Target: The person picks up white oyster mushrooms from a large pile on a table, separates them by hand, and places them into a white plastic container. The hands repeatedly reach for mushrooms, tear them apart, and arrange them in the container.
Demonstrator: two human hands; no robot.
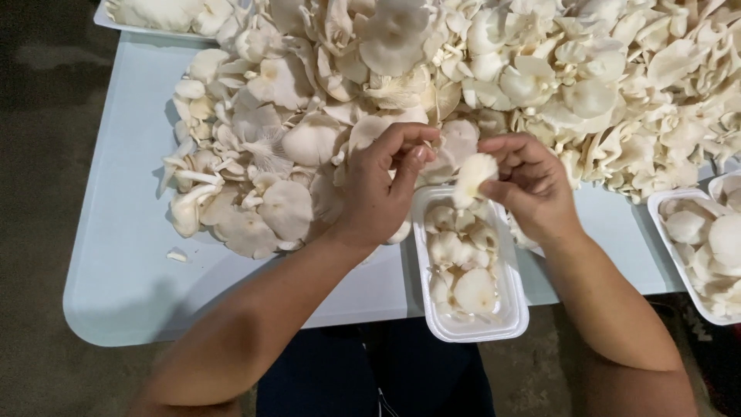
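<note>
My right hand (532,185) pinches a small white oyster mushroom (472,176) just above the far end of a white foam tray (509,309). The tray sits at the table's near edge and holds several mushrooms. My left hand (378,189) hovers beside it with fingers curled and thumb and forefinger close together, over the edge of a big heap of oyster mushrooms (432,85); whether it grips a piece I cannot tell.
The heap covers most of a pale blue table (123,255). A second foam tray (679,255) with mushrooms stands at the right edge, another tray (139,29) at the far left corner. A small mushroom scrap (177,255) lies loose near the front left.
</note>
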